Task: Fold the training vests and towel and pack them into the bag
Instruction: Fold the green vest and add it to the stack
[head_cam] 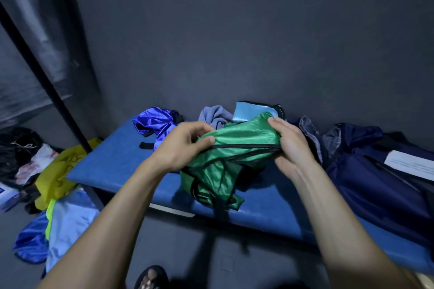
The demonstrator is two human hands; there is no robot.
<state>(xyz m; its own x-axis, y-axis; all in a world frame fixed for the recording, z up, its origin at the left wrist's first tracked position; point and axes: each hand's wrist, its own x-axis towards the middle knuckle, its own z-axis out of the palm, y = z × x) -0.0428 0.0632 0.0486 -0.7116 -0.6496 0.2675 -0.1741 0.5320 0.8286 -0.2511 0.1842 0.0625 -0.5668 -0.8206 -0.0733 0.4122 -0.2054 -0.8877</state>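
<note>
A shiny green training vest (pixel 225 162) with black trim hangs crumpled between my hands above the blue padded bench (pixel 122 162). My left hand (pixel 185 145) pinches its trimmed edge on the left. My right hand (pixel 288 145) grips the same edge on the right, thumb over the fabric. Behind them lie a royal blue vest (pixel 155 124), a grey towel (pixel 215 116) and a light blue vest (pixel 253 110), all bunched against the wall. The dark navy bag (pixel 366 166) lies open at the bench's right end.
A white paper (pixel 411 164) rests on the bag. On the floor at left lie a yellow bag (pixel 58 171), a light blue cloth (pixel 70 220), a blue shiny vest (pixel 30 241) and dark clutter. A black pole (pixel 47 82) slants up the left. My foot (pixel 151 277) shows below.
</note>
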